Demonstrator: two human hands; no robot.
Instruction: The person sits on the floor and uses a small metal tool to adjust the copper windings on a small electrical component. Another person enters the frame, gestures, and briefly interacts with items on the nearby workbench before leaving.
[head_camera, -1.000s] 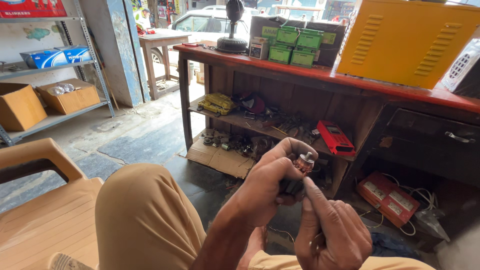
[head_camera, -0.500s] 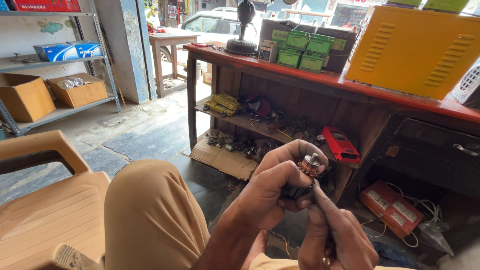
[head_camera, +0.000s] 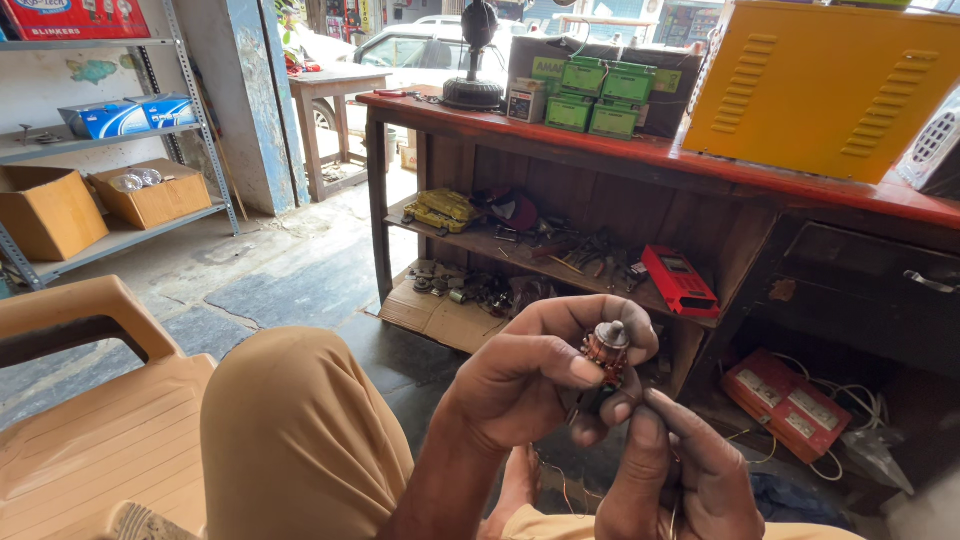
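Note:
My left hand (head_camera: 535, 370) is closed around a small motor armature (head_camera: 604, 350) with copper windings and a grey shaft tip pointing up. Thumb and fingers wrap its body, low in the middle of the view. Just below it, my right hand (head_camera: 680, 470) has its fingertips pinched together against the underside of the armature; a thin wire (head_camera: 560, 480) trails down near it. What the right fingers pinch is too small to tell. My knee in tan trousers (head_camera: 300, 440) sits to the left of both hands.
A red-topped wooden workbench (head_camera: 640, 155) stands ahead with a yellow metal box (head_camera: 820, 85), green boxes (head_camera: 600, 95) and a tool-strewn lower shelf (head_camera: 560, 250). A tan plastic chair (head_camera: 90, 420) is at left. Metal shelving (head_camera: 110, 150) holds cardboard boxes.
The camera has shifted slightly. My left hand has turned the armature so its shaft points up, and my right hand's fingers have moved in closer beneath it.

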